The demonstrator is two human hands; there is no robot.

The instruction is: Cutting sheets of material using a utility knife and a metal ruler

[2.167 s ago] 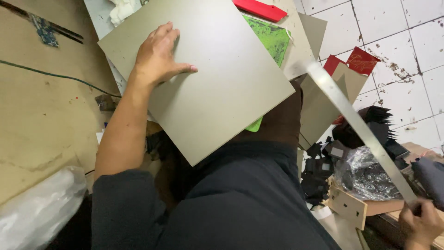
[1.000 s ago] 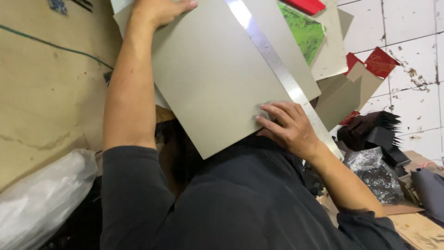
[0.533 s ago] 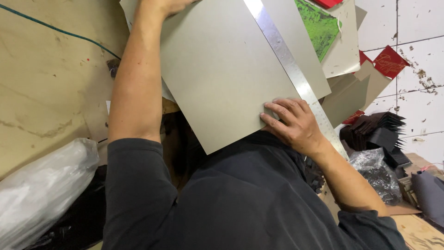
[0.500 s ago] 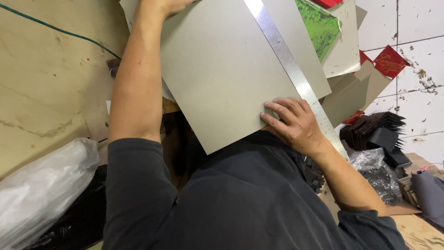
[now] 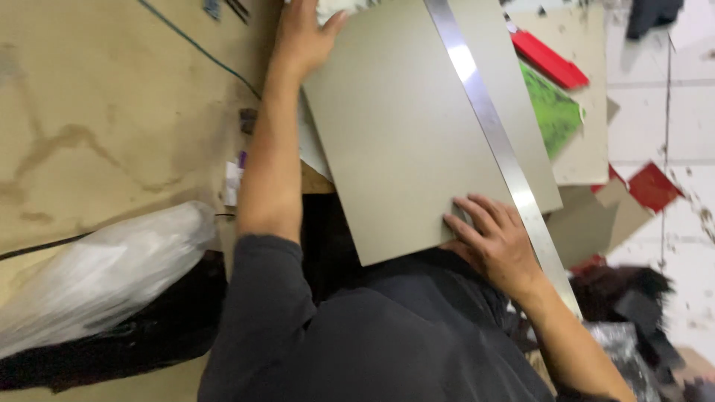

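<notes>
Grey rectangular cardboard sheet [image 5: 417,126] lies under a long flat steel ruler [image 5: 491,134] (laid diagonally). Left hand [image 5: 305,37] presses its far corner, fingers together. Right hand [image 5: 495,242] spreads its fingers over the near edge, beside the ruler.

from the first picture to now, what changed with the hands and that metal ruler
The right hand brought the metal ruler from off to the right side and laid it diagonally across the grey board, then pressed down at the ruler's near end. The left hand slid from the board's middle to its far corner. The board stayed flat on the person's lap, and the green sheet remained beside it.
</notes>
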